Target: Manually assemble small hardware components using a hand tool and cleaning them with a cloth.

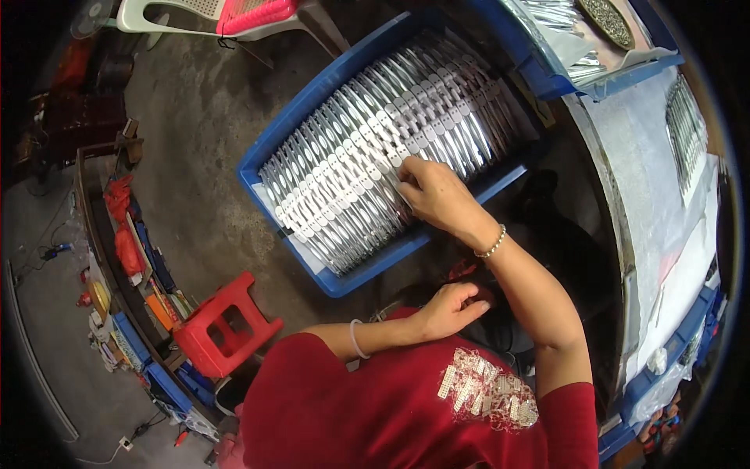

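A blue plastic crate [344, 285] holds several tight rows of slim, shiny metal pieces [336, 176], with flat rounded ends that have holes. Their exact kind I cannot make out. My right hand [441, 191] reaches over the crate's near side, thumb and fingers pinched at a metal piece among the rows; the fingertips partly hide it. In front of my body, short of the crate, my left hand [451, 313] hangs with its thumb stretched away from loosely curled fingers. Nothing shows in it.
At right, a worktable [648, 156] bears a second blue tray [562, 82] with metal pieces and an oval dish [608, 22], plus another row of pieces [686, 141]. A red stool [223, 328] stands at left, near a cluttered shelf [129, 273]. A chair [258, 19] is beyond the crate.
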The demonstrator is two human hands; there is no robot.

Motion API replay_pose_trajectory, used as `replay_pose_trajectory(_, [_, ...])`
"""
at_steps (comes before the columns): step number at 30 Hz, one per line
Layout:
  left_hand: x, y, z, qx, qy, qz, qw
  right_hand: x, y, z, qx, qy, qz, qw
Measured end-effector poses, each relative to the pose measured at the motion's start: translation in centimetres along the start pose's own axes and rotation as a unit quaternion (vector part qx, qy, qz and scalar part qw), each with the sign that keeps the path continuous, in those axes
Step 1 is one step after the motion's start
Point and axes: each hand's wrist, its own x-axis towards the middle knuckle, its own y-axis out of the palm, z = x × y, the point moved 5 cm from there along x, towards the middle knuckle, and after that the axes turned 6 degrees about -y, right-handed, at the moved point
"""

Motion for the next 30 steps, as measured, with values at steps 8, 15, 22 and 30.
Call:
replay_pose_trajectory(8, [0.5,0.0,1.0,0.053,0.042,-0.030,0.997,-0.6,0.5,-0.1,-0.113,-0.027,-0.056,0.992])
replay_pose_trajectory(15, [0.7,0.9,0.7,0.023,0.030,-0.017,0.999,0.4,-0.1,-0.4,0.007,0.017,-0.022,1.000])
replay_pose_trajectory(22, [0.8,1.6,0.7,0.064,0.035,0.007,0.997,0.0,0.3,0.1,-0.079,-0.001,-0.017,0.997])
replay_pose_trajectory(30, [0.4,1.9,-2.1,0.025,0.102,-0.028,0.994,-11.0,-9.7,4.7,-0.087,-0.016,-0.149,0.985])
